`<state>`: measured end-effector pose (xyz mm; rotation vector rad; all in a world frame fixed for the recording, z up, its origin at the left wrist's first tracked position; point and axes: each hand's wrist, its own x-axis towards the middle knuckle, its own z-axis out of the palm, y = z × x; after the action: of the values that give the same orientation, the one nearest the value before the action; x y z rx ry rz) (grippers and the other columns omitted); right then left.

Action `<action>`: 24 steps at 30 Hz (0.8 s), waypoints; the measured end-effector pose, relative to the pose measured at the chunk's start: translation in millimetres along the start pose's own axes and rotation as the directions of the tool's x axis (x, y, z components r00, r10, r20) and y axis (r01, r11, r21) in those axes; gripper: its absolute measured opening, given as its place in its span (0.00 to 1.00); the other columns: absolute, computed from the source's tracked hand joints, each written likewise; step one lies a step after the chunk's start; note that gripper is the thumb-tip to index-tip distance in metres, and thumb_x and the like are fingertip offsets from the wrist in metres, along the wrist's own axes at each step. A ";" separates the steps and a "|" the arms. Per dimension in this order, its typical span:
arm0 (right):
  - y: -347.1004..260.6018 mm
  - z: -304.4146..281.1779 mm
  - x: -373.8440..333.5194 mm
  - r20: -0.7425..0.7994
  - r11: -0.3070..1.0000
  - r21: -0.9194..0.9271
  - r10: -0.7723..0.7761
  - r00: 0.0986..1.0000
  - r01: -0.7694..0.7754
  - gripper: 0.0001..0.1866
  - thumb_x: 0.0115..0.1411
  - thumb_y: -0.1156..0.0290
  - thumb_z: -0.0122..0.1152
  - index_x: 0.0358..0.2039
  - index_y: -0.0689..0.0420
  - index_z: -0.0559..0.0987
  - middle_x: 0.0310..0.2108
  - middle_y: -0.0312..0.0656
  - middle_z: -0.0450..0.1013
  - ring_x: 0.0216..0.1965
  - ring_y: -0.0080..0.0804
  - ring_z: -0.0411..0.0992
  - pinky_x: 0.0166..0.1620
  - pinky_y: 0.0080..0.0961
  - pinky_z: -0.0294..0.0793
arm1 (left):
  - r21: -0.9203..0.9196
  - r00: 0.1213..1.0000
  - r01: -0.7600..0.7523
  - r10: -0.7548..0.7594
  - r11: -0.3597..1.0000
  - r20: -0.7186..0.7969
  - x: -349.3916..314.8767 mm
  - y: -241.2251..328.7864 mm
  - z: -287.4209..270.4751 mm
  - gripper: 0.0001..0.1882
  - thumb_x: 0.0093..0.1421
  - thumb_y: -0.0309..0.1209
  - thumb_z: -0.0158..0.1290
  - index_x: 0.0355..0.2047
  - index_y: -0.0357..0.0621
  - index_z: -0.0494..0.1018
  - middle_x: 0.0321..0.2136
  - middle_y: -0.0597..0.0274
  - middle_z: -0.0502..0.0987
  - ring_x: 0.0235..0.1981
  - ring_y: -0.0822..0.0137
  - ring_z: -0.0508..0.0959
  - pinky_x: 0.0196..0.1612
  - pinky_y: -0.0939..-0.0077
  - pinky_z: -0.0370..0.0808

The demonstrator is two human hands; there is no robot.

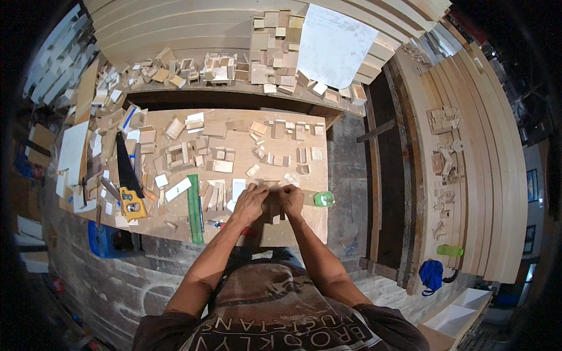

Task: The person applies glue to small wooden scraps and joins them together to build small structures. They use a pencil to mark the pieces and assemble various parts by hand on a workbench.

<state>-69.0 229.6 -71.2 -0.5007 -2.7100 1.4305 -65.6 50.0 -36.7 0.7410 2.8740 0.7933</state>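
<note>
Over the front of the plywood table (304,225), my left hand (252,202) and my right hand (291,200) work close together. The fingers of both are closed in a pinch on a small wooden piece (271,183) that shows between the fingertips. My hands cover part of it, so its full shape is hidden. Just below the hands, narrow wood strips (276,219) lie in shadow. Left of my left hand are a white card (239,188) and a row of upright wooden pieces (215,194). Several small wooden assemblies (287,130) sit beyond my hands.
A green bottle (323,199) stands by the table's right edge. To the left lie a green strip (195,210) and a handsaw (133,203) with a yellow handle. A shelf (234,88) with stacked wooden blocks runs behind. Long boards (486,158) rest at right.
</note>
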 end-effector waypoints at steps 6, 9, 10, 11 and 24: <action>-5.0 -4.4 -1.2 0.002 0.996 0.047 -0.078 0.997 0.078 0.13 0.57 0.65 0.66 0.31 0.65 0.82 0.26 0.55 0.78 0.29 0.51 0.79 0.35 0.39 0.76 | -0.004 1.000 -0.016 0.016 1.000 0.009 -1.5 -1.1 -2.4 0.22 0.49 0.19 0.49 0.46 0.37 0.78 0.54 0.62 0.75 0.52 0.54 0.71 0.52 0.64 0.73; -6.3 -4.2 -0.5 -0.006 0.995 -0.007 -0.098 0.995 0.098 0.13 0.58 0.65 0.66 0.29 0.65 0.82 0.26 0.55 0.78 0.28 0.53 0.78 0.33 0.40 0.75 | -0.003 1.000 -0.022 0.022 1.000 0.001 -0.8 0.3 -5.1 0.22 0.49 0.19 0.49 0.46 0.37 0.78 0.54 0.61 0.74 0.52 0.54 0.71 0.52 0.64 0.73; -6.3 -4.1 -0.1 -0.010 0.994 -0.036 -0.102 0.995 0.101 0.13 0.58 0.65 0.65 0.28 0.64 0.82 0.26 0.56 0.78 0.28 0.53 0.78 0.32 0.40 0.75 | -0.002 1.000 -0.025 0.025 1.000 -0.010 -1.4 1.5 -6.1 0.22 0.49 0.19 0.49 0.46 0.37 0.78 0.54 0.61 0.74 0.52 0.54 0.71 0.52 0.63 0.73; -7.2 -3.9 -0.1 -0.005 0.995 -0.044 -0.092 0.996 0.091 0.13 0.58 0.65 0.65 0.28 0.64 0.82 0.26 0.56 0.78 0.28 0.53 0.78 0.31 0.40 0.75 | 0.001 0.999 -0.026 0.026 1.000 -0.022 -2.0 2.1 -7.2 0.22 0.49 0.19 0.49 0.46 0.38 0.78 0.54 0.61 0.74 0.52 0.54 0.71 0.52 0.63 0.73; 3.4 -1.3 8.1 -0.074 0.991 -0.105 -0.097 0.993 0.088 0.09 0.54 0.68 0.64 0.28 0.63 0.82 0.25 0.53 0.79 0.29 0.48 0.80 0.34 0.37 0.77 | -0.035 0.999 -0.035 0.035 0.999 0.008 -0.8 -1.6 -7.3 0.20 0.48 0.18 0.49 0.43 0.39 0.78 0.47 0.65 0.74 0.47 0.53 0.72 0.48 0.61 0.75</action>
<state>-75.5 234.8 -74.2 -0.4205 -2.7142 1.2298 -67.0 45.0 -31.2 0.7903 2.8398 0.8396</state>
